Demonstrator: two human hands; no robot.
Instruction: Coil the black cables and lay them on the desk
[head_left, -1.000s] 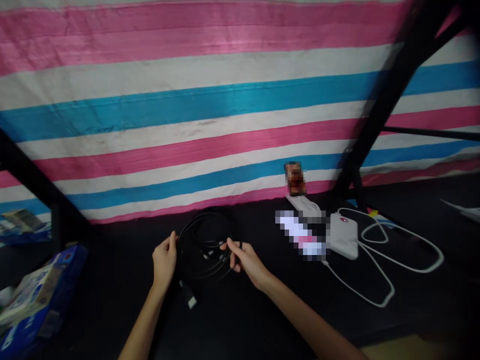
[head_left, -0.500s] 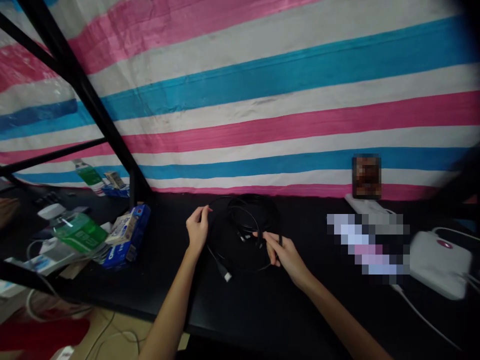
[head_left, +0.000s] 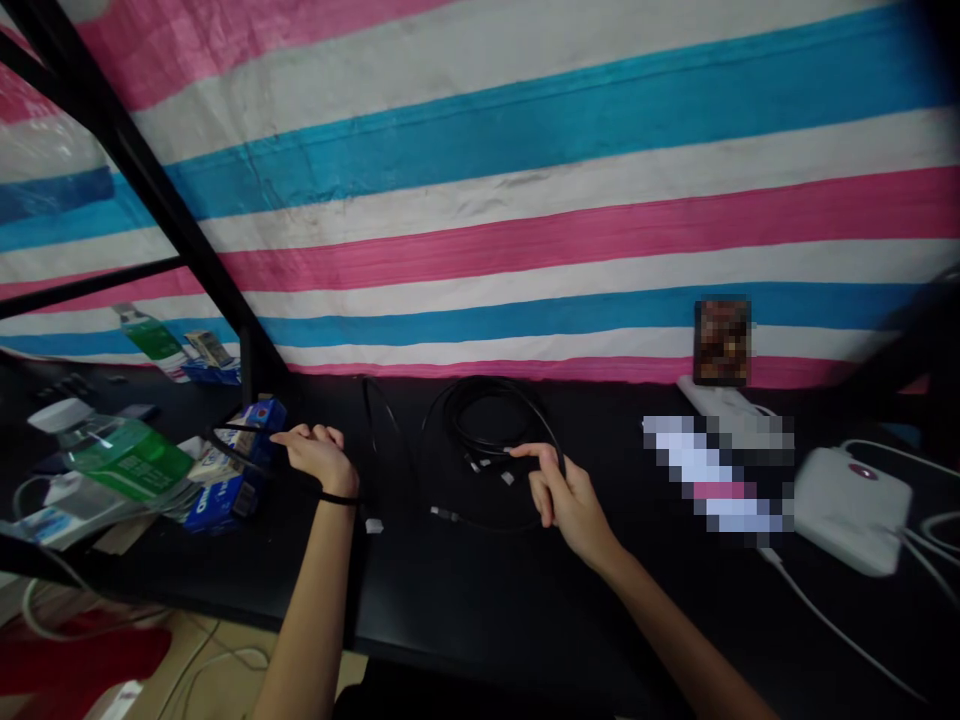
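Observation:
A bundle of coiled black cables (head_left: 487, 420) lies on the black table (head_left: 480, 600) near the striped wall. My right hand (head_left: 562, 490) pinches the near edge of that coil, fingers closed on it. My left hand (head_left: 315, 455) is out to the left with its fingers curled round a single black cable (head_left: 232, 448) that loops across my wrist; a strand of it runs back toward the coil. Plug ends (head_left: 442, 514) lie on the table between my hands.
Blue boxes (head_left: 232, 480) and a green-labelled bottle (head_left: 112, 450) crowd the left end of the table. A black frame post (head_left: 180, 230) rises there. At right sit a white power strip (head_left: 727, 400) and a white device (head_left: 851, 505) with white cords.
My left hand has moved left, away from the coil, drawing one black cable out with it. My right hand stays on the coil. The view has swung left across the frames.

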